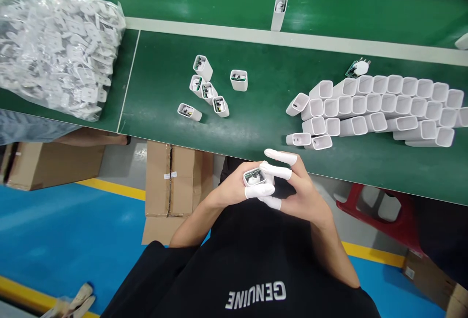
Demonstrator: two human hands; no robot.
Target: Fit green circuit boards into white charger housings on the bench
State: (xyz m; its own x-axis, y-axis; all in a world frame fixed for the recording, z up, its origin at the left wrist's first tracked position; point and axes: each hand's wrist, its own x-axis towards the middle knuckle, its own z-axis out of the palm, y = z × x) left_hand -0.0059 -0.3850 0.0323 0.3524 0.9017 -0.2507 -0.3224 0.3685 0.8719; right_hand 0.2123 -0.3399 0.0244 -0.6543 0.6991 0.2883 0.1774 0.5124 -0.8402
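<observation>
My left hand (234,185) grips a white charger casing (247,181), tilted so its opening faces up. Inside that opening sits a green circuit board (255,177) with a white part on it. My right hand (302,189) is spread at the casing's right side. Its index fingertip meets or nearly meets the rim, and its thumb lies lower, partly behind the left fingers. White finger cots cover the fingertips of both hands. Several casings with boards inside, such as one casing (239,81), stand on the green bench (157,84) beyond my hands.
Rows of bare white casings (360,106) cover the bench's right side, with a loose circuit board (358,67) behind them. A clear bag of white plastic parts (62,50) lies left. One filled casing (279,14) rests by the pale strip. Cardboard boxes (175,181) and a red stool (380,215) stand below.
</observation>
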